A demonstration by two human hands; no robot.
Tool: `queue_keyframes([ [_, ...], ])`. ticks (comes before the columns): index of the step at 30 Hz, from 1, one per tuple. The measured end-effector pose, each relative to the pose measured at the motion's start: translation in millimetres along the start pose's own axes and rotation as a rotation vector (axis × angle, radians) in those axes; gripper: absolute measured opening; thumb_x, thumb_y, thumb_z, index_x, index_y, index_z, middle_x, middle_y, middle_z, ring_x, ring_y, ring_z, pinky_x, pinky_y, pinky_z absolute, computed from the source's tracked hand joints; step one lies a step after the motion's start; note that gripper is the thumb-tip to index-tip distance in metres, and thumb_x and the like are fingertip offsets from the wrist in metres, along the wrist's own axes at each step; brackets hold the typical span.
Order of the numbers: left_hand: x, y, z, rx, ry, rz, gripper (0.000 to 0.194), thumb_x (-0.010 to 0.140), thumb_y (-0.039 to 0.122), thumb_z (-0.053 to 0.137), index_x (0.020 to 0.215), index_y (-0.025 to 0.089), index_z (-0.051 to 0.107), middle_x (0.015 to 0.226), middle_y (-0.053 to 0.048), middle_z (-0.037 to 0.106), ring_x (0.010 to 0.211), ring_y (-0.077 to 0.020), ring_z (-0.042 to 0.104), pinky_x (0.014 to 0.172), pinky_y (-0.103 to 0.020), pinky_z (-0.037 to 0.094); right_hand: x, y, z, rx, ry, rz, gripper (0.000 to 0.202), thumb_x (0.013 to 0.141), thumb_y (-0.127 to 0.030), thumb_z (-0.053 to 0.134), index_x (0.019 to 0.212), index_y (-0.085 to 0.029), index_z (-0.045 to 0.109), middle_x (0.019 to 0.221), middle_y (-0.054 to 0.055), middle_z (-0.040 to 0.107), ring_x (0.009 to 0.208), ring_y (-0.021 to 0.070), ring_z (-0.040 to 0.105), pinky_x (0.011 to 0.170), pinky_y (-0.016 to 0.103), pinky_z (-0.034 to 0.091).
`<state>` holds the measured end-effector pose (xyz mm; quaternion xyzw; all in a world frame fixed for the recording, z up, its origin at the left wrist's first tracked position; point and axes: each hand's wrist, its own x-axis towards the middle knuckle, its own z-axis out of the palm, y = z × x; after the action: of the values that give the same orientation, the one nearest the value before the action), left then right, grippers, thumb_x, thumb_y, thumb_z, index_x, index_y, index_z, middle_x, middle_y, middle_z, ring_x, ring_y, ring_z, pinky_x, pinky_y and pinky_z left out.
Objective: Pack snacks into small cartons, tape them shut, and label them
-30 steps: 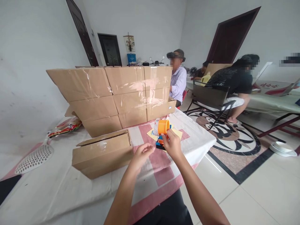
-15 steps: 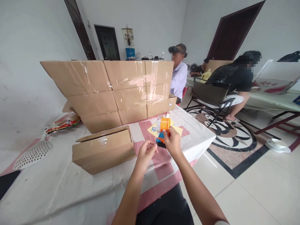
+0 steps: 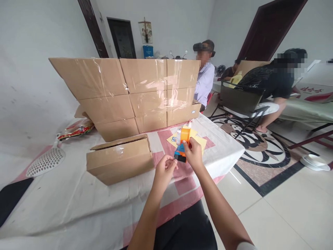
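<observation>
An orange and blue tape dispenser (image 3: 185, 136) is upright above the table, with my right hand (image 3: 193, 152) closed around its side. My left hand (image 3: 166, 167) has its thumb and fingers pinched together at the dispenser's black lower end; whatever is between them is too small to make out. Yellow paper sheets (image 3: 201, 141) with a small blue drawing lie on the tablecloth behind the dispenser. To the left of my left hand stands a brown cardboard box (image 3: 121, 161).
Several taped cardboard boxes (image 3: 148, 95) form a wall at the table's back. A white perforated ladle (image 3: 47, 161) and a red packet (image 3: 76, 130) lie left. People sit beyond the table, one in a lilac shirt (image 3: 205, 81).
The view has shifted a little, so most things appear slightly right and higher. My right hand still holds the dispenser, whose black end is now more visible beside my left fingers.
</observation>
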<state>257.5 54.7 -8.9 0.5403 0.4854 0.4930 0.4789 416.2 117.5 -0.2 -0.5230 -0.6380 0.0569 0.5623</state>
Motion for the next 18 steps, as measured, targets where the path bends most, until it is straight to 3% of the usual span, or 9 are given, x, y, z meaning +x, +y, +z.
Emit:
queue_keyframes([
  [3, -4.4, 5.8, -19.1, 0.087, 0.039, -0.023, 0.031, 0.089, 0.048, 0.066, 0.106, 0.024, 0.058, 0.074, 0.0, 0.073, 0.063, -0.0185, 0.066, 0.069, -0.03, 0.046, -2.9, -1.3, -2.7, -0.002, -0.05, -0.076, 0.037, 0.102, -0.035, 0.053, 0.071, -0.025, 0.036, 0.067, -0.003, 0.044, 0.059, 0.0149, 0.043, 0.058, 0.03, 0.033],
  [6, -14.7, 14.0, -35.5, 0.242, -0.01, -0.168, 0.053, 0.088, 0.056, 0.066, 0.128, 0.022, 0.057, 0.075, 0.0, 0.075, 0.05, -0.0193, 0.063, 0.067, -0.033, 0.048, -6.7, -4.2, -4.5, -0.025, -0.034, -0.187, 0.032, 0.104, -0.032, 0.051, 0.075, -0.024, 0.04, 0.072, -0.001, 0.047, 0.063, 0.0162, 0.046, 0.06, 0.031, 0.034],
  [8, -22.1, 20.3, -39.3, 0.339, -0.007, -0.221, 0.058, 0.086, 0.06, 0.068, 0.127, 0.02, 0.061, 0.075, -0.003, 0.076, 0.059, -0.0248, 0.07, 0.074, -0.037, 0.051, -9.4, -6.7, -6.0, -0.041, 0.002, -0.25, 0.028, 0.105, -0.027, 0.049, 0.078, -0.024, 0.043, 0.074, 0.0, 0.049, 0.065, 0.0168, 0.048, 0.06, 0.031, 0.035],
  [10, -24.9, 28.9, -36.8, 0.379, 0.11, -0.116, 0.051, 0.085, 0.058, 0.071, 0.12, 0.02, 0.067, 0.095, -0.011, 0.08, 0.089, -0.0319, 0.077, 0.087, -0.041, 0.053, -12.8, -9.9, -7.9, -0.053, 0.0, -0.304, 0.025, 0.105, -0.024, 0.048, 0.08, -0.024, 0.046, 0.076, 0.001, 0.051, 0.067, 0.0175, 0.05, 0.061, 0.031, 0.037],
  [13, -15.6, 46.7, -24.9, 0.375, 0.274, 0.183, 0.057, 0.086, 0.053, 0.073, 0.133, 0.022, 0.063, 0.144, -0.016, 0.066, 0.134, -0.0351, 0.062, 0.108, -0.045, 0.048, -20.2, -16.2, -10.8, -0.096, -0.062, -0.436, 0.024, 0.104, -0.018, 0.048, 0.081, -0.023, 0.051, 0.077, 0.003, 0.054, 0.069, 0.019, 0.051, 0.063, 0.033, 0.039],
  [16, 1.8, 62.7, -8.5, 0.359, 0.216, 0.322, 0.08, 0.082, 0.051, 0.078, 0.151, 0.021, 0.049, 0.156, -0.016, 0.055, 0.143, -0.0343, 0.054, 0.113, -0.045, 0.048, -29.1, -23.0, -11.5, -0.141, -0.069, -0.555, 0.021, 0.101, -0.013, 0.048, 0.083, -0.022, 0.054, 0.077, 0.005, 0.058, 0.07, 0.0205, 0.051, 0.063, 0.034, 0.038],
  [18, 9.4, 67.3, 1.9, 0.342, 0.188, 0.329, 0.081, 0.082, 0.045, 0.079, 0.152, 0.02, 0.047, 0.154, -0.017, 0.057, 0.14, -0.0344, 0.057, 0.112, -0.045, 0.05, -34.0, -26.2, -11.0, -0.164, -0.053, -0.582, 0.018, 0.097, -0.011, 0.047, 0.086, -0.021, 0.057, 0.076, 0.005, 0.059, 0.069, 0.021, 0.05, 0.061, 0.034, 0.037],
])
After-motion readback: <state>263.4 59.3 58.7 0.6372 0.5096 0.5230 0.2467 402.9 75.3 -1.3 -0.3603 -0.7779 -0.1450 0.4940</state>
